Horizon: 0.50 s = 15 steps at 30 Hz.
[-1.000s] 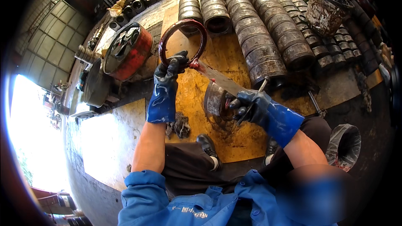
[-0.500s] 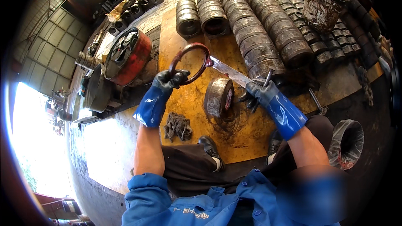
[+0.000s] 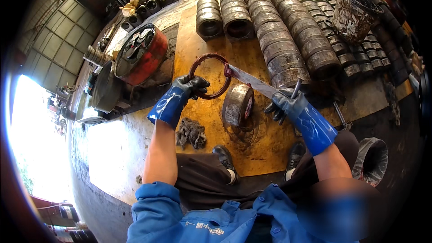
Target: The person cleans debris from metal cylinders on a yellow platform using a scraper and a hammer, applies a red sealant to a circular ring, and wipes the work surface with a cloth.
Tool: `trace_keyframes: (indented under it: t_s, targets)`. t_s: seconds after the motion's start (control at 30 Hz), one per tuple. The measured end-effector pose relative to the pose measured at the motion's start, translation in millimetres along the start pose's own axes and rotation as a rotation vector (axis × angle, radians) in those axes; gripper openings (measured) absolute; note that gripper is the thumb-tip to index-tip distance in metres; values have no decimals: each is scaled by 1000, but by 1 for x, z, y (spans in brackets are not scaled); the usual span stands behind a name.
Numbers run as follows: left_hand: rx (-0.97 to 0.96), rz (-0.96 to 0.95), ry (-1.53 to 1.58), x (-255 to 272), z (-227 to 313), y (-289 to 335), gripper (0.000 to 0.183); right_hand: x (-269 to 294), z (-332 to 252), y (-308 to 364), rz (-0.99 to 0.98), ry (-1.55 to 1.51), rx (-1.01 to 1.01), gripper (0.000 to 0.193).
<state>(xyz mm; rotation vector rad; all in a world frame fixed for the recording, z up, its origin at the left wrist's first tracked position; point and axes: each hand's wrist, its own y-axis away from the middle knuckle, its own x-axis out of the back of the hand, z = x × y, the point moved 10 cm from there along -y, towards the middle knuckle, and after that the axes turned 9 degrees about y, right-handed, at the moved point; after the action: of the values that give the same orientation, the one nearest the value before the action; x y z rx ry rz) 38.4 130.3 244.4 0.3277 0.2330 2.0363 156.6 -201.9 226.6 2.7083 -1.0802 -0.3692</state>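
Observation:
My left hand (image 3: 189,87), in a blue glove with a dark palm, is closed on a thin round ring (image 3: 209,55) coated in dark red grease. My right hand (image 3: 289,102), gloved alike, grips a long flat metal spatula (image 3: 253,80). The spatula's tip, carrying a lump of red grease (image 3: 227,69), touches the right side of the ring. A short grey rod (image 3: 296,87) sticks up at the right hand; whether it is the spatula's handle I cannot tell. Below the tip, a thick steel collar (image 3: 233,107) stands on edge with red grease inside.
Long rows of steel collars (image 3: 279,47) lie beyond my hands. A grease-smeared bucket (image 3: 355,13) stands at far right, a plastic-lined bin (image 3: 372,159) near my right knee. A red drum (image 3: 150,56) is on the left. A grey rag (image 3: 191,133) lies on the yellow board (image 3: 265,155).
The ring has turned to face me more fully, shifting slightly right and down. Both hands have moved a little to the right, the spatula tip staying against the ring.

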Motion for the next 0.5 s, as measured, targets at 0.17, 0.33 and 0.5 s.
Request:
trace_keyframes:
  t_s: [0.17, 0.33, 0.5]
  targets:
    - [24, -59, 69, -21, 6, 7, 28, 4, 2, 8, 6, 9, -129, 33]
    - [34, -116, 8, -32, 4, 8, 28, 14, 17, 2, 41, 59, -216, 40]
    - [94, -98, 97, -16, -9, 12, 25, 2, 18, -10, -70, -78, -37, 42]
